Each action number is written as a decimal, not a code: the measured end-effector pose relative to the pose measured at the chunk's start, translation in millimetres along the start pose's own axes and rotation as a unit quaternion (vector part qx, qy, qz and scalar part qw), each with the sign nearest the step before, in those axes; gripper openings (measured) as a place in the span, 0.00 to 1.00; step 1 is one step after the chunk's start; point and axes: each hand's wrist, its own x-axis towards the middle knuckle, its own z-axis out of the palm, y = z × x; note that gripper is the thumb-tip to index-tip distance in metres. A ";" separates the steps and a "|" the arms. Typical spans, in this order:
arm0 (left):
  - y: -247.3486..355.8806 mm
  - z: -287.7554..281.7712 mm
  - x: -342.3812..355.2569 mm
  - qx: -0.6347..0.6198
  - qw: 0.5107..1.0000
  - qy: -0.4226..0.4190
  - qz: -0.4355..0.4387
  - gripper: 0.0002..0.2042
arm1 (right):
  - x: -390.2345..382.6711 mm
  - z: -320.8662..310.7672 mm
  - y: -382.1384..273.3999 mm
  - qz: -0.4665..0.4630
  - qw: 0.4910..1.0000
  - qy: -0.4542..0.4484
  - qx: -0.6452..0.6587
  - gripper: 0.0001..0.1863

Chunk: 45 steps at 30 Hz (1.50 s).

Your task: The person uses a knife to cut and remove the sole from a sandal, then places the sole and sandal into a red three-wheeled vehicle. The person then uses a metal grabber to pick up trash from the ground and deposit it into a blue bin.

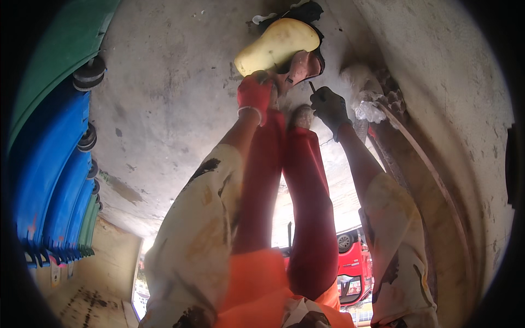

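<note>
A pale yellow rounded piece (pixel 273 46) lies on the concrete ground, partly over black material (pixel 306 12) and a pinkish piece (pixel 299 68). My left hand (pixel 252 93), in a red glove, is closed at the yellow piece's lower end; what its fingers hold is hidden. My right hand (pixel 328 106), in a dark glove, grips a thin dark tool (pixel 311 86) pointing toward the pinkish piece. A small white object (pixel 260 19) lies beside the black material. My feet and red-trousered legs (pixel 306 191) are between my forearms.
Blue and green wheeled bins (pixel 49 158) line the left side. A concrete wall (pixel 459 82) runs along the right, with long poles (pixel 421 158) and a whitish crumpled bundle (pixel 367 109) near it. A red vehicle (pixel 353 265) shows beyond my legs.
</note>
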 end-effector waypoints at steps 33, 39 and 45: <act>-46.5 99.0 50.1 -0.073 0.993 -0.058 -0.074 0.16 | 95.2 40.1 -55.2 -0.164 0.940 -0.089 -0.285 0.17; -61.7 115.2 37.2 -0.082 0.992 -0.007 -0.093 0.18 | 114.4 50.6 -45.1 -0.206 0.900 -0.119 -0.366 0.13; -60.2 111.5 45.7 -0.008 0.996 -0.026 -0.080 0.14 | 113.5 54.2 -48.0 -0.263 0.876 -0.118 -0.387 0.15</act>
